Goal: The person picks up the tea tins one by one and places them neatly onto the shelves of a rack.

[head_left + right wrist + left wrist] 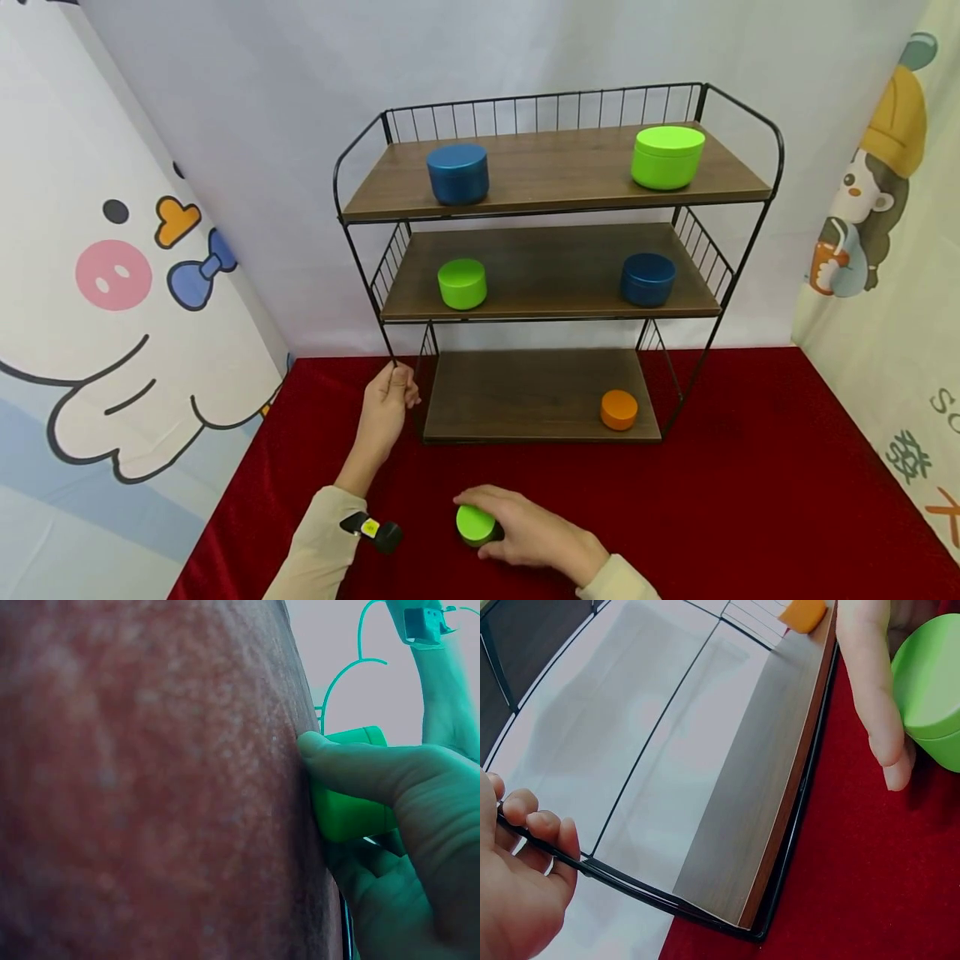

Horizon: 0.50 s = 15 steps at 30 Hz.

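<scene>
My left hand grips the black side post of a three-tier shelf rack, fingers curled round the metal in the left wrist view. Low in the head view, my right hand holds a small round green tin between thumb and fingers, at the red cloth in front of the rack. The right wrist view shows the thumb across the green tin's near side, with part of the tin hidden by the hand.
On the top shelf stand a blue tin and a larger green tin. The middle shelf carries a green tin and a blue tin. An orange tin sits right on the bottom shelf. Red cloth covers the table.
</scene>
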Tool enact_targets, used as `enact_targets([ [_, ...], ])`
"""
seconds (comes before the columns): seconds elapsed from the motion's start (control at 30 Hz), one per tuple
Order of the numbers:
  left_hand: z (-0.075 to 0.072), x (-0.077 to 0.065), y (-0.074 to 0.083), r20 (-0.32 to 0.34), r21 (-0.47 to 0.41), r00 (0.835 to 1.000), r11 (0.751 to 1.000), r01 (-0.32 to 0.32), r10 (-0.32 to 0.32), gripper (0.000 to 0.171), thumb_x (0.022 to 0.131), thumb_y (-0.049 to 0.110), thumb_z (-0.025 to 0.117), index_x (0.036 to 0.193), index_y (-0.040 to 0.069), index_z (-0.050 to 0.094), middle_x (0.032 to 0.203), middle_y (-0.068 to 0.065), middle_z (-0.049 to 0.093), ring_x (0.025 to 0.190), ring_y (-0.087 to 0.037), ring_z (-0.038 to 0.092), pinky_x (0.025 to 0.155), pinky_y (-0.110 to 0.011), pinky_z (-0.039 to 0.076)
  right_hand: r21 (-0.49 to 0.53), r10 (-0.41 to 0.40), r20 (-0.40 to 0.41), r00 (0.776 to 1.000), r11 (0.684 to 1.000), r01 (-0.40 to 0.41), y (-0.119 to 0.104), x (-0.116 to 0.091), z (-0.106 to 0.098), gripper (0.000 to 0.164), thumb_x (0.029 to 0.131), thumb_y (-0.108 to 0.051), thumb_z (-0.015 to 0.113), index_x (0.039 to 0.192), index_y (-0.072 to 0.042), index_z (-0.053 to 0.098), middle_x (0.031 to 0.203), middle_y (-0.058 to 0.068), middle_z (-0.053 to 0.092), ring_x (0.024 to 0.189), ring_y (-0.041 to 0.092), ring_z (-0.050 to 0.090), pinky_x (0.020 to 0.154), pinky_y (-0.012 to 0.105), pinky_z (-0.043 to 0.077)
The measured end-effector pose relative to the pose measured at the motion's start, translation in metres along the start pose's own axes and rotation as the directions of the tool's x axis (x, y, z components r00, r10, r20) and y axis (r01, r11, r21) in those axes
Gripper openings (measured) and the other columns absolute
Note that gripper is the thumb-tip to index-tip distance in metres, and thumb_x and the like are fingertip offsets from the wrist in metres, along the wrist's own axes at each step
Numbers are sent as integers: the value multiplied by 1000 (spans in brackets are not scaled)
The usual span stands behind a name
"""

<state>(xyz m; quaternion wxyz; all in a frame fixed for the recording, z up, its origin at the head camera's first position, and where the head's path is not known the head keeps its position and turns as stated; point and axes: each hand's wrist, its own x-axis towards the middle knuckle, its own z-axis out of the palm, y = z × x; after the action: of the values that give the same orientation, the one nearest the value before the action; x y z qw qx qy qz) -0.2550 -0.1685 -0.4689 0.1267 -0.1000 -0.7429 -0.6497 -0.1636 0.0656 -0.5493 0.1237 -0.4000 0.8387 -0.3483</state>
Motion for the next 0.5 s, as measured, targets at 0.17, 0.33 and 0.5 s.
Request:
enact_targets([
  [0.17, 0, 0, 0, -1, 3, 1000, 1000, 1, -1, 37, 113, 19, 37, 89, -8, 43, 71, -10, 40, 67, -13, 45, 70, -27, 49, -5, -18, -2, 1000, 1000, 18, 2, 1, -2, 64, 91, -15, 81, 149, -14, 52, 148, 2, 55, 135, 16, 55, 109, 32, 49],
  [0.33, 0, 0, -1, -1, 7, 1000, 1000, -2, 2, 37, 113, 19, 37, 88, -8, 43, 71, -9, 40, 67, -13, 45, 70, -28, 50, 9, 4, -2, 1000, 1000, -4, 1, 4, -4, 64, 91, -18, 81, 148, -14, 53, 143, 1, 58, 128, 11, 57, 106, 28, 50],
  [0.5, 0, 1, -1, -3, 10, 1000, 1000, -7, 7, 36, 113, 18, 37, 87, -7, 43, 70, -8, 41, 66, -12, 45, 69, -25, 49, 28, 24, -7, 1000, 999, -24, 2, 6, -7, 64, 91, -21, 81, 148, -14, 54, 138, 0, 60, 119, 5, 57, 100, 24, 51],
])
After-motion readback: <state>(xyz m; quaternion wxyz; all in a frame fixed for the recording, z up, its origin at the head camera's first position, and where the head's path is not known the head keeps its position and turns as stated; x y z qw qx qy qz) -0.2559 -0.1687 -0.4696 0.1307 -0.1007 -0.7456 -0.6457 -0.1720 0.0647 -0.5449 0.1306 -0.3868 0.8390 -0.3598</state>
